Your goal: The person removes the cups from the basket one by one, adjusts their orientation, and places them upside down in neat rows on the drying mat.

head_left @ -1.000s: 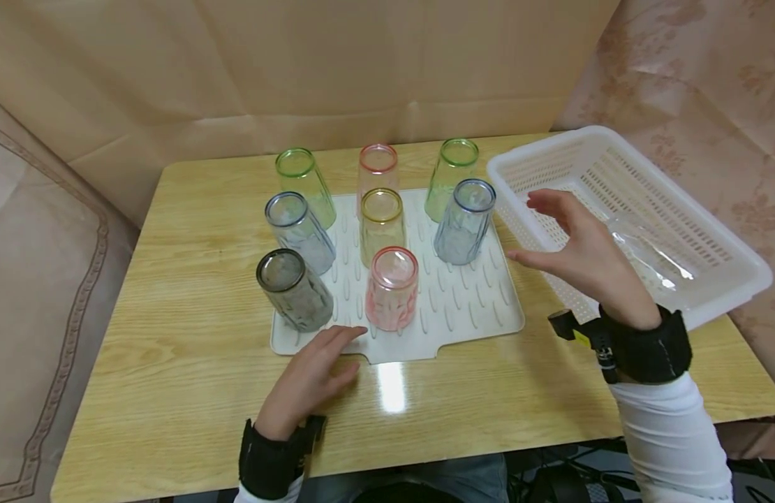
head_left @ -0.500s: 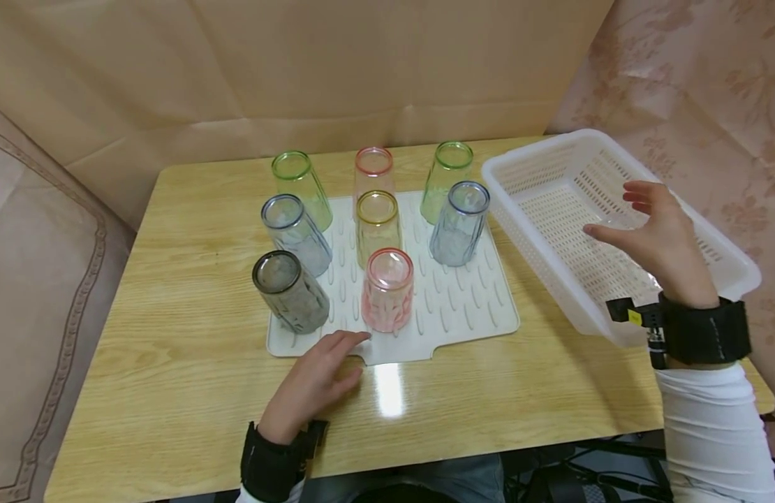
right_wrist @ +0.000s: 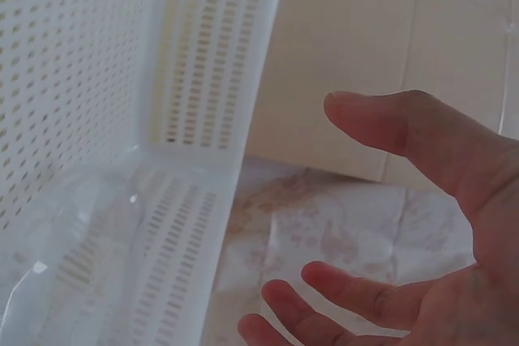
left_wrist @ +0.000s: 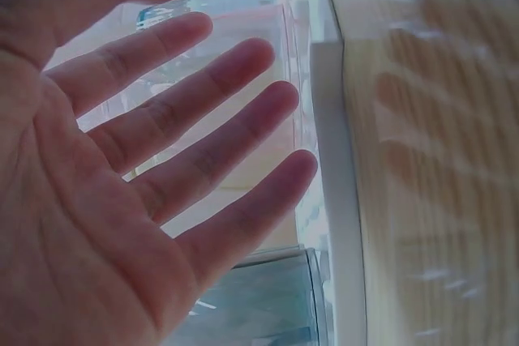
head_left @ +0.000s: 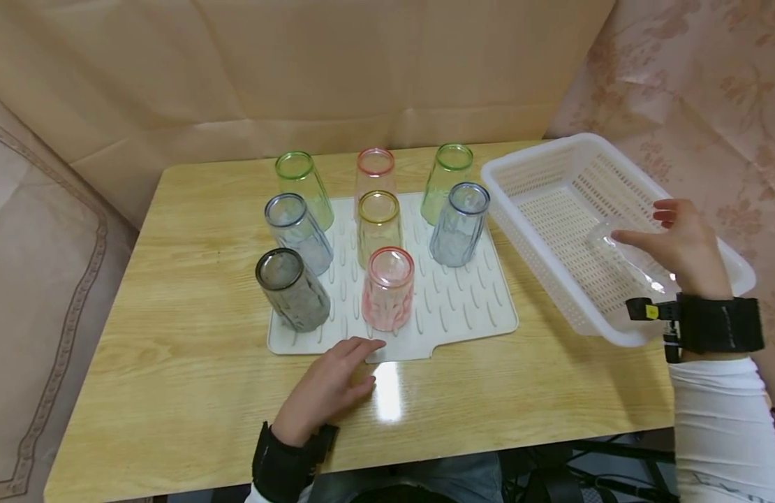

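Note:
My right hand hovers over the white plastic basket, thumb and fingers spread apart. A clear drinking glass lies on its side in the basket, just below that hand and partly covered by it. In the right wrist view, the glass is apart from the fingers. My left hand, fingers extended, is at the front edge of the white drying mat, holding nothing. Nearest to it are an upside-down pink glass and a dark grey glass.
Farther back on the mat, upside down, are two blue glasses, a yellow glass, two green glasses and another pink glass. The wooden table ends at a beige cloth behind.
My right hand has moved right, from beside the mat to over the basket's right side. My left hand has shifted slightly right. The glasses on the mat stand as before.

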`<state>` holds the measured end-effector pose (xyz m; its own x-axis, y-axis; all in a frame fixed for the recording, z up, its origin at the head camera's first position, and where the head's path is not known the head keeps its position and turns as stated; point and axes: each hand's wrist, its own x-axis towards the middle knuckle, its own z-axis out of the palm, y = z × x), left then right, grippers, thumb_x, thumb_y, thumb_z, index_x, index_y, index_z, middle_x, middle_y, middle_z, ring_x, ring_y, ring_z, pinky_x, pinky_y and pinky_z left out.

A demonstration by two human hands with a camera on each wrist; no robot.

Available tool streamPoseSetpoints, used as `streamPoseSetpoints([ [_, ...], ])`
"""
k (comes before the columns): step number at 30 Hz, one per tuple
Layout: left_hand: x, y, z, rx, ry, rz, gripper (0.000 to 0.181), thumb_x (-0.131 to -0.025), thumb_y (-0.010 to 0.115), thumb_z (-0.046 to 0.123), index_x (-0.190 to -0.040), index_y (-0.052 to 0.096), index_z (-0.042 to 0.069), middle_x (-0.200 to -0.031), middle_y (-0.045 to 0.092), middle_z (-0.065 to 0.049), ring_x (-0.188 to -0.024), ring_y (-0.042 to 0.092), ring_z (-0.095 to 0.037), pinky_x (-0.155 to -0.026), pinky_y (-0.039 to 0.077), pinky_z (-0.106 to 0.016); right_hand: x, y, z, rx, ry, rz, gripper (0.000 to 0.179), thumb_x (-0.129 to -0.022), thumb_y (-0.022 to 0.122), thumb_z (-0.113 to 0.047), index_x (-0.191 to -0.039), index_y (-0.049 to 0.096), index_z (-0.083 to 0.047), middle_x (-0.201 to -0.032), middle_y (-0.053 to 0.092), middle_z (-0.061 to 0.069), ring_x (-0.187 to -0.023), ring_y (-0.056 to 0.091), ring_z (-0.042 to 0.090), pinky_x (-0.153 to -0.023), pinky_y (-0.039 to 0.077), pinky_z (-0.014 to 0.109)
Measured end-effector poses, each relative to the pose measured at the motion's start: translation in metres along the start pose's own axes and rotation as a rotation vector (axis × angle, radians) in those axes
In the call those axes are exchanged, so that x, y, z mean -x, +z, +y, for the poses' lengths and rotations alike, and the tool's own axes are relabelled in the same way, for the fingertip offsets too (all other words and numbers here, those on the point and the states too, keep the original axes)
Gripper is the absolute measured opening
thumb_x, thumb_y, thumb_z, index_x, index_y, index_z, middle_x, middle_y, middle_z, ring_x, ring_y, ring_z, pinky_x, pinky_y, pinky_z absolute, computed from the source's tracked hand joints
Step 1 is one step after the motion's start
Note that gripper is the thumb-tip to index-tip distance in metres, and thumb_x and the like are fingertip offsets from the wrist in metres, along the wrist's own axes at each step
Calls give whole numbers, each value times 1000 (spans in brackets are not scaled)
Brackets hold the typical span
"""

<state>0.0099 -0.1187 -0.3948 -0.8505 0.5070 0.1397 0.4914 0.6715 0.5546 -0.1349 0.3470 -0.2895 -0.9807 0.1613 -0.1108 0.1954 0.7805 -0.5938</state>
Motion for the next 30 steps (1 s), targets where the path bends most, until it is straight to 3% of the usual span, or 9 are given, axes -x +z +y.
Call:
streamPoseSetpoints([
  [5,0,1,3,-10,-1,-12,52,-80,76,10,-128,57,4,-115,62,-9,-104,59,-23,-86,50,-39,-9,-3,14,68,42,-43,103,-84,66,-54,-146,16,11,-139,25,40,-116,32,56,-84,38,64],
  [11,-1,0,6,-10,7,-17,52,-80,77,10,-128,58,5,-117,62,-8,-104,59,-22,-85,50,-39,-19,-6,26,140,83,-139,111,-82,68,-58,-145,10,12,-140,19,43,-113,33,59,-85,36,69],
  [22,-6,6,13,-43,113,25,47,-81,73,11,-125,59,6,-116,61,-7,-104,59,-22,-86,49,-37,-29,-6,43,189,144,-188,107,-84,69,-51,-138,10,20,-125,28,45,-105,36,57,-82,38,68],
  [30,-10,12,20,-50,147,7,47,-82,72,12,-126,59,7,-115,61,-7,-103,59,-22,-84,50,-36,-39,0,53,201,99,-249,101,-81,73,-49,-133,20,20,-120,33,42,-100,38,52,-76,39,63],
])
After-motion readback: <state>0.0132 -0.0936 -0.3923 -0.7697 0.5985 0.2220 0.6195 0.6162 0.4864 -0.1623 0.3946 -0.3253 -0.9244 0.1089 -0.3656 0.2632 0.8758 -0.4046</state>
